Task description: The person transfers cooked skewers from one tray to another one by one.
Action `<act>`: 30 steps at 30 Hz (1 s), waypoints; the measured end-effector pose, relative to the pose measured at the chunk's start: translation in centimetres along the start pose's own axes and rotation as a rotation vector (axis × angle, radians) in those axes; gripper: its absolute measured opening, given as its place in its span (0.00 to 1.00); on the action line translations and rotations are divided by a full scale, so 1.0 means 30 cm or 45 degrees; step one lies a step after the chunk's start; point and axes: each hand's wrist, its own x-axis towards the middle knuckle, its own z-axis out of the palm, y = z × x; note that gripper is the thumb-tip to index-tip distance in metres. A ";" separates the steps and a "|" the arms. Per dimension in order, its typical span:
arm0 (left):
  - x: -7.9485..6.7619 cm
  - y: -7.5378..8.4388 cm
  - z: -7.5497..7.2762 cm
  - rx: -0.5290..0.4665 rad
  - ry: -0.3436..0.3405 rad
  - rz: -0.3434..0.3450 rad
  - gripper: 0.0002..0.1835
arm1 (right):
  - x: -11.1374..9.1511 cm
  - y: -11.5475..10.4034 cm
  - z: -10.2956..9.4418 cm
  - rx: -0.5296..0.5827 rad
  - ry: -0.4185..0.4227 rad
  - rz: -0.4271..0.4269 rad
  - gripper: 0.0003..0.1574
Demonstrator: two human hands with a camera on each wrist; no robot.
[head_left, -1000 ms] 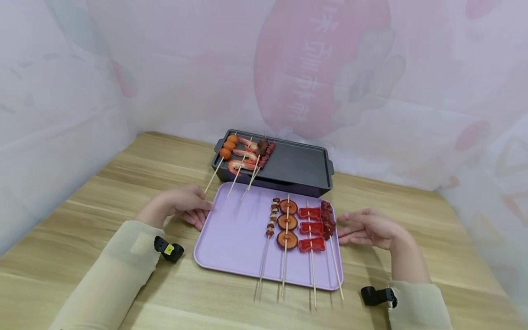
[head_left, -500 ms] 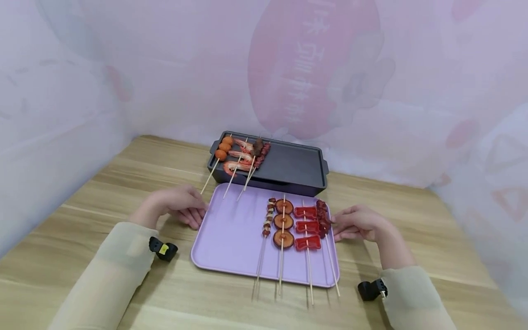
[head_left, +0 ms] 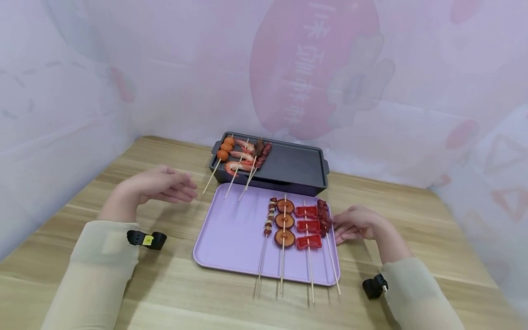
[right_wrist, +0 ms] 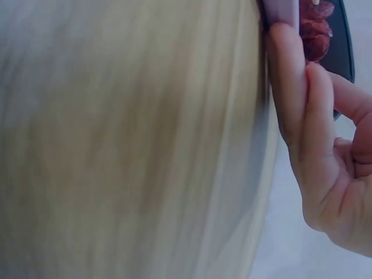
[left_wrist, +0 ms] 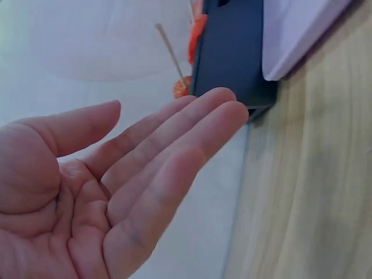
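My left hand (head_left: 165,184) hovers over the table, left of the lilac tray (head_left: 231,247), with its fingers extended and nothing held. The left wrist view shows that hand (left_wrist: 139,186) palm up to the camera, apart from the tray. At the tray's right edge, my right hand (head_left: 358,223) touches the rim with fairly straight fingers, beside a dark red meat skewer (head_left: 323,215). Fingertips (right_wrist: 285,38) meet the tray side in the right wrist view. Also on the tray lie a red jelly-like skewer (head_left: 308,227), a mushroom skewer (head_left: 284,221) and a thin meat-and-pale-piece skewer (head_left: 270,217).
Behind the tray stands a black grill box (head_left: 294,165). On its left half lie an orange ball skewer (head_left: 226,147), a shrimp skewer (head_left: 241,158) and darker meat skewers (head_left: 260,151), their sticks reaching over the front edge. A printed cloth wall (head_left: 185,82) encloses the wooden table (head_left: 177,284).
My left hand has let go of the tray's left edge and moved up and to the left. My right hand stays at the right edge, and the tray hardly moves.
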 end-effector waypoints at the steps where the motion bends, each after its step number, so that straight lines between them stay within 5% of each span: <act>1: -0.004 0.005 -0.002 -0.009 0.009 0.009 0.31 | 0.002 -0.001 -0.001 -0.006 -0.002 0.007 0.19; 17: -0.044 0.066 0.023 -0.159 0.011 0.138 0.33 | 0.020 0.003 0.000 0.005 -0.046 0.051 0.18; 30: 0.007 0.135 0.146 -0.301 -0.042 0.275 0.28 | 0.029 0.002 -0.018 0.063 -0.089 0.090 0.21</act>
